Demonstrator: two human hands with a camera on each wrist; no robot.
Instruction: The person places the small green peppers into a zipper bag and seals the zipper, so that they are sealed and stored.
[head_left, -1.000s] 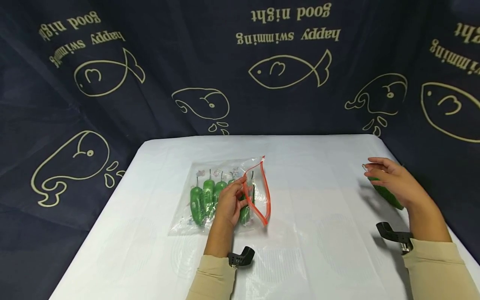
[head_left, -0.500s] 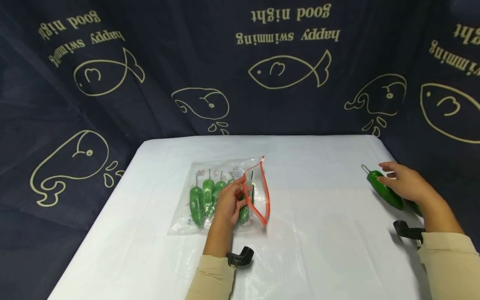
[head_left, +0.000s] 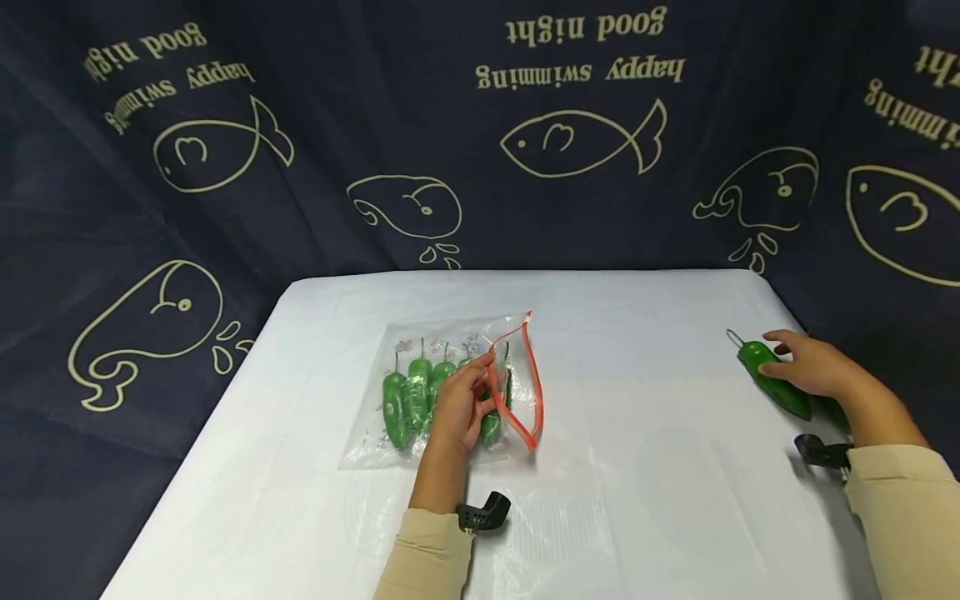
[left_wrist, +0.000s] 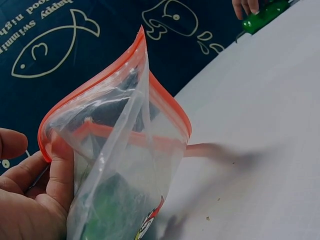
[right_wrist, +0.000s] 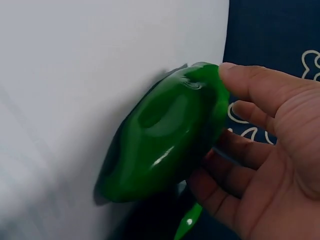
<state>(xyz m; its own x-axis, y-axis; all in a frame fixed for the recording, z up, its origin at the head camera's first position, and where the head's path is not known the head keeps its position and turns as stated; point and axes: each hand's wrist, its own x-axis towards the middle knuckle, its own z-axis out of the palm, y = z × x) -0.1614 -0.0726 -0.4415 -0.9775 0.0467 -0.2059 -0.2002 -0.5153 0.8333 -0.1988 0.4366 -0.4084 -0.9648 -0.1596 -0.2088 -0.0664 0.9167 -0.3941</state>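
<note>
A clear zip bag [head_left: 517,433] with a red zip edge lies on the table, its mouth spread toward the right. Inside it are several green peppers [head_left: 394,408] with thin dark stems. My left hand [head_left: 461,404] pinches the bag at the red rim; in the left wrist view the fingers [left_wrist: 61,167] hold the film there. At the table's right side my right hand [head_left: 813,367] grips a green pepper [head_left: 783,396], thumb on one side and fingers curled round the other in the right wrist view. Another green pepper [head_left: 836,412] lies partly hidden beneath that hand.
A white cloth covers the table [head_left: 637,500]. Dark blue curtain [head_left: 585,233] with fish and whale drawings hangs behind and beside it. The table's right edge runs close past the right hand. Each wrist wears a black camera mount [head_left: 483,512].
My right hand has moved right and nearer me from over the pepper's stem end to the pepper's right side, uncovering the stem. The left hand and the bag have stayed put.
</note>
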